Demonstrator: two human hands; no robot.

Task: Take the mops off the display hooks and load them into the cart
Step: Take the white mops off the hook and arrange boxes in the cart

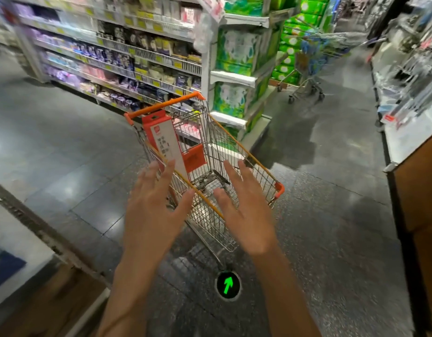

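Note:
An orange-trimmed wire shopping cart (249, 161) stands on the dark floor in front of me. A long red and white boxed mop (165, 139) leans upright inside it, against the cart's left side. My left hand (154, 210) hovers with straight spread fingers just below the box, fingertips near its lower end, holding nothing. My right hand (246, 210) is also spread flat above the cart's near end, empty. The display hooks are not clearly visible.
Shelves of packaged goods (118, 57) run along the left. A green tissue end-cap (237, 69) stands behind the cart. A second loaded cart (309, 66) sits farther down the aisle. Hanging goods (414, 69) line the right. A green floor arrow (228, 285) glows below.

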